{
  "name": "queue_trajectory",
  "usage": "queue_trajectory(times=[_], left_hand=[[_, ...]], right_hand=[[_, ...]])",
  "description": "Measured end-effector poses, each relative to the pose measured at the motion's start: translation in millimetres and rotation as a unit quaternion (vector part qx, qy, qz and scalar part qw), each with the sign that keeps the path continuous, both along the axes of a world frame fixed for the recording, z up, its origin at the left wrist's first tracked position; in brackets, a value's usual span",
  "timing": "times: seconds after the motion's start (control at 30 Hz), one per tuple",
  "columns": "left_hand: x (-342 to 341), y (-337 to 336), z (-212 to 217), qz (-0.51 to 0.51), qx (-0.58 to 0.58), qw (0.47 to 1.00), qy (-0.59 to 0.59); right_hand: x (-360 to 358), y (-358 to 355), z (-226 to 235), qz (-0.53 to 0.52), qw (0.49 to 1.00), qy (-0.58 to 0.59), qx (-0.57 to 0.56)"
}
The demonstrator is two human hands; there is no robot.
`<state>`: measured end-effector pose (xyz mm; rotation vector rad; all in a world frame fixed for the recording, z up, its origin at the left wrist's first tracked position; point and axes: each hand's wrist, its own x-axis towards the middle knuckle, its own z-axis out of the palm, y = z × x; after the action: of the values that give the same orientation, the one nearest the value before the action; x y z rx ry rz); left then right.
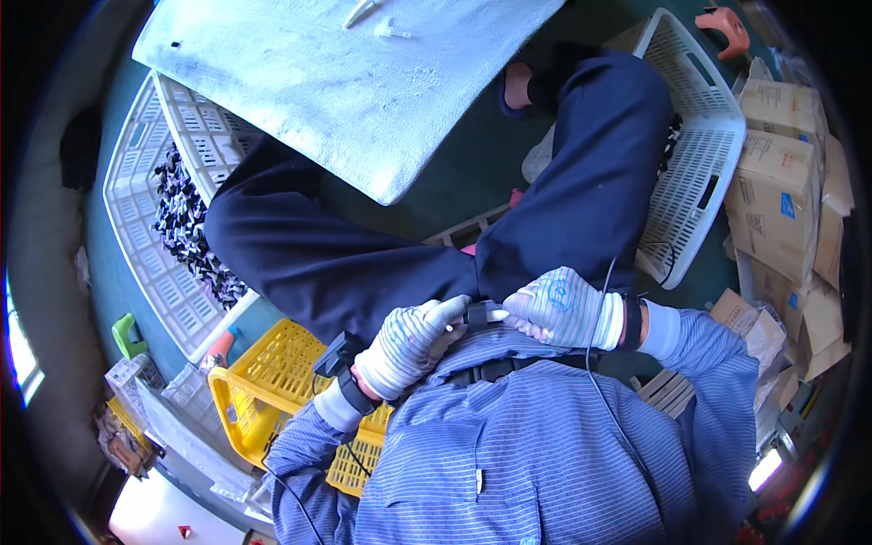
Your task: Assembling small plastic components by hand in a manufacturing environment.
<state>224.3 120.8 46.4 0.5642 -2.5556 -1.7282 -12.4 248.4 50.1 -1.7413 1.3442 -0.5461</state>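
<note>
Both my hands wear striped, light knit gloves and meet in front of my waist. My left hand is closed, its thumb and fingers pinching a small black part. From the right, my right hand grips a slim white piece, whose end meets the black part. Whether the white piece is a tool or belongs to the black part, I cannot tell. A tiny white tip shows beside my left fingers; the rest is hidden by the gloves.
A white-topped board stands ahead, bearing small white pieces. At left, a white crate holds many small black-and-white parts. Yellow baskets sit by my left arm. Another white crate and cardboard boxes stand at right.
</note>
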Motion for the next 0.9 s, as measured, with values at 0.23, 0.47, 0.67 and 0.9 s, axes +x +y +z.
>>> queue_trajectory(times=[0.23, 0.47, 0.67, 0.9], left_hand=[[-3, -2, 4, -0.039, -0.061, 0.996, -0.045], [-5, -9, 2, -0.083, -0.093, 0.991, -0.044], [-3, -12, -1, -0.077, -0.086, 0.99, -0.085], [-3, -6, 4, -0.059, -0.124, 0.987, -0.085]], right_hand=[[-1, -2, -2, -0.006, 1.0, 0.0, -0.01], [-1, -4, 6, 0.019, 0.997, 0.032, -0.07], [6, -11, 8, 0.014, 0.998, 0.047, -0.034], [6, -9, 4, -0.06, 0.995, -0.055, 0.06]])
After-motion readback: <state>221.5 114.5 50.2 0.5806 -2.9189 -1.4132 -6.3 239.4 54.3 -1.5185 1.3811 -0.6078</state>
